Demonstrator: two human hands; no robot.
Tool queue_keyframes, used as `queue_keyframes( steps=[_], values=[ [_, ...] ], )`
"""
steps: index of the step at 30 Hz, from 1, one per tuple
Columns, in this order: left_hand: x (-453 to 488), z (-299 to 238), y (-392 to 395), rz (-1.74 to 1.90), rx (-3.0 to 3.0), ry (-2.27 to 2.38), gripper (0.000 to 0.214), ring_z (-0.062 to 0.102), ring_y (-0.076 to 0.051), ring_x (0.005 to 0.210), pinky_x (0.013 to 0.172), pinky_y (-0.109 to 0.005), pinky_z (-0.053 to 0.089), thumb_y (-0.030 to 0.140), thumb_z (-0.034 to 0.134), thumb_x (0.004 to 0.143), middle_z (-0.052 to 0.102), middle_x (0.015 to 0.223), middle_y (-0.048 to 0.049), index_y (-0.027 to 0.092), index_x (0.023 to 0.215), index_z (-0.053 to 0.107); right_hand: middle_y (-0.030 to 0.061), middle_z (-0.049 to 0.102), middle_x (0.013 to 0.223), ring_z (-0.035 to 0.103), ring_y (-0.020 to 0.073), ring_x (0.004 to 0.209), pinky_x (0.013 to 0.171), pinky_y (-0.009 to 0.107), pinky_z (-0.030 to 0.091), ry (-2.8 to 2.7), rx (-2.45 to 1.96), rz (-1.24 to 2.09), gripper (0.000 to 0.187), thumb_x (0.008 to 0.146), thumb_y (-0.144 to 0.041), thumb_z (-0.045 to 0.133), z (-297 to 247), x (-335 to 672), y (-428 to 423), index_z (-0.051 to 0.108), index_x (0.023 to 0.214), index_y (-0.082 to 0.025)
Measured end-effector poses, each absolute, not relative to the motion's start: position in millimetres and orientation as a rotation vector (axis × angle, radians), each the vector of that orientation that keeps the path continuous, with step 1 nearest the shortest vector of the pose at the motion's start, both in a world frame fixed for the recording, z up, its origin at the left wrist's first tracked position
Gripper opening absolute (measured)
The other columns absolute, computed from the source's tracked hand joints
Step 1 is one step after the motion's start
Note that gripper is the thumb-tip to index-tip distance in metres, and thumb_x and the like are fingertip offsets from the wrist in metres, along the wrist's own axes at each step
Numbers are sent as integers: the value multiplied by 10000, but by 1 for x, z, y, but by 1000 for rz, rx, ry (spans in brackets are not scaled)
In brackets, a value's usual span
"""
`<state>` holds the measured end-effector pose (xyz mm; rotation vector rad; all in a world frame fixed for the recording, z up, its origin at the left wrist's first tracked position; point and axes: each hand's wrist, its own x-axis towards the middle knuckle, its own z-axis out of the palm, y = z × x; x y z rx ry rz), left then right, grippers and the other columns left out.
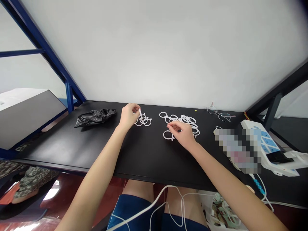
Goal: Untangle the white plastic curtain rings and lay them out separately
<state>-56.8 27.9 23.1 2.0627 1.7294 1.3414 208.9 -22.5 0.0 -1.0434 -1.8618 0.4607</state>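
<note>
My left hand [130, 116] pinches a thin white ring [140, 112], seen nearly edge-on, over a small cluster of white rings [145, 121] on the black table. These rings have a small knob or eyelet, like curtain rings. Farther right lies a larger, overlapping pile of white rings [193, 120]. My right hand [183, 132] hovers at the front left of that pile, partly covering it. Its thumb and forefinger are pressed together, and whatever may be between them cannot be made out. Just below those fingertips, a single white ring [167, 135] lies on the table.
A crumpled black plastic bag [95, 117] lies left on the table [149, 154]. At the right are glasses [223, 116], a blurred-out phone-like object [237, 150] with a cable, and a white power strip [264, 144]. White cords [154, 205] hang across my lap.
</note>
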Motion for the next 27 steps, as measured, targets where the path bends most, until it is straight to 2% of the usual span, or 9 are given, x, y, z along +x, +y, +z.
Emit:
queue_keyframes(
  steps=[9, 15, 23, 27],
  values=[
    [-58, 24, 25, 1007, 2127, 1981, 118, 582, -201, 880, 838, -325, 474, 206, 582, 777, 610, 937, -62, 179, 815, 691, 18, 701, 760, 632, 153, 641, 605, 290, 532, -1879, -1039, 448, 112, 865, -259, 586, 0, 210, -22, 677, 818, -216],
    [-61, 23, 23, 823, 2161, 2004, 128, 587, -195, 833, 800, -323, 466, 219, 572, 809, 613, 939, -61, 183, 850, 687, 11, 699, 752, 630, 147, 636, 606, 281, 525, -1895, -1034, 426, 107, 863, -241, 584, -1, 210, -22, 676, 813, -220],
    [-59, 22, 23, 800, 2195, 2015, 134, 596, -201, 843, 773, -316, 462, 184, 560, 818, 619, 948, -63, 186, 887, 674, 13, 705, 760, 639, 151, 656, 593, 274, 520, -1909, -1053, 400, 105, 857, -231, 587, 0, 211, -22, 675, 800, -219],
    [-48, 21, 20, 924, 2284, 1844, 140, 597, -188, 830, 769, -308, 468, 156, 538, 826, 621, 925, -56, 175, 891, 661, 17, 711, 773, 643, 152, 661, 582, 273, 523, -1885, -1030, 376, 104, 855, -224, 582, 0, 210, -21, 672, 803, -217]
  ],
)
